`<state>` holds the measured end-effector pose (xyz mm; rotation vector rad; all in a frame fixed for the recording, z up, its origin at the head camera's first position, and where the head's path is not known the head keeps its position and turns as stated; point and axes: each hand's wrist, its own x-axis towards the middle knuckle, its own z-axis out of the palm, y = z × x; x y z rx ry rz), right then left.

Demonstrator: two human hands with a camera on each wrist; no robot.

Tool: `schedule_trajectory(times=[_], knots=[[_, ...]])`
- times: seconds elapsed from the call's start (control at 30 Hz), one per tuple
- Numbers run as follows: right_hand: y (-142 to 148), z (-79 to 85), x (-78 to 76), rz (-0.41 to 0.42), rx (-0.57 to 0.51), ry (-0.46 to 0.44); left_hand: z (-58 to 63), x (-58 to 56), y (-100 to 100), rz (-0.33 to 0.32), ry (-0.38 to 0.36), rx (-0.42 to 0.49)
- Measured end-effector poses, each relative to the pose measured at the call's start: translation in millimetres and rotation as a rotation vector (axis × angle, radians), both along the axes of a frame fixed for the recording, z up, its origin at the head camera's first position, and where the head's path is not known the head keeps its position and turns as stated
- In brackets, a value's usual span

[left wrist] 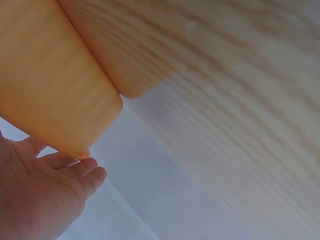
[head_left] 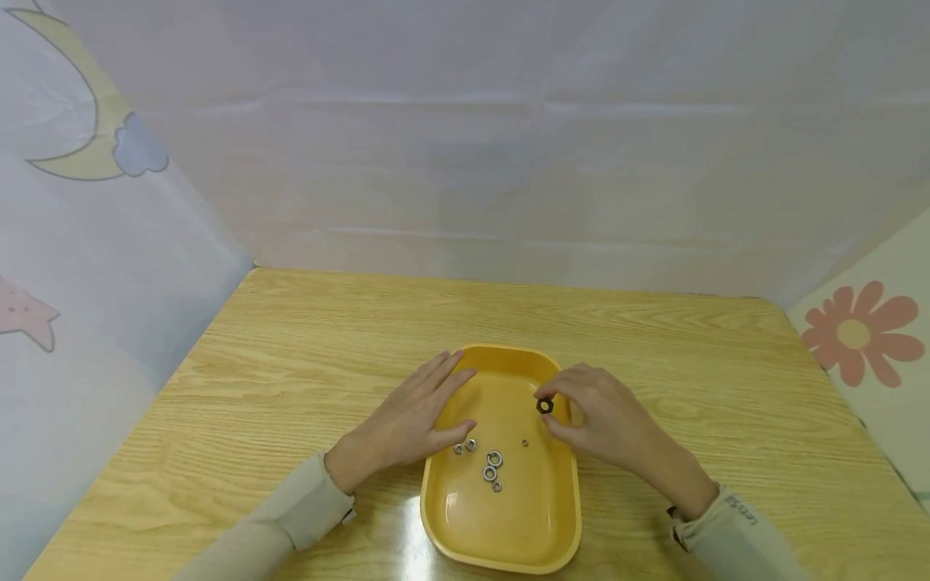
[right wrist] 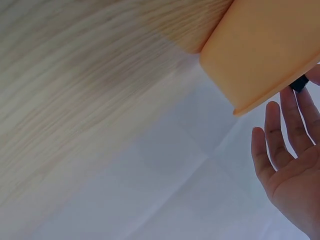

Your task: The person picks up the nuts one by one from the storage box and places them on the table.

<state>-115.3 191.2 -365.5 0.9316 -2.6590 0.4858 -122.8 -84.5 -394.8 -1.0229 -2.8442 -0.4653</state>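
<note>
Between thumb and fingertip, my right hand (head_left: 606, 415) pinches a black hex nut (head_left: 538, 406) over the right side of a yellow tray (head_left: 501, 532). The nut's hole faces the head camera. In the right wrist view only a dark bit of the nut (right wrist: 299, 83) shows above the tray's rim. My left hand (head_left: 410, 415) rests at the tray's left rim, its fingers spread and relaxed over the edge. Silver nuts lie on the tray floor: a larger pair (head_left: 490, 474) in the middle, a small one (head_left: 497, 486) below them, two (head_left: 471, 445) near my left thumb, and a tiny one (head_left: 525, 443) at right.
The tray stands on a wood-grain table (head_left: 312, 347), near its front edge. A pale cloth backdrop (head_left: 465, 177) rises behind the table, with printed side panels at left and right, one bearing a flower (head_left: 853, 333).
</note>
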Motion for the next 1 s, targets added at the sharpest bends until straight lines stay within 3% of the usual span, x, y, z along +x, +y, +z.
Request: schedule_trajectory(times=[1.0], knots=[[34, 2.1, -13.2, -0.087, -0.031, -0.007, -0.3, 0.9, 0, -0.006, 0.013, 0.012]])
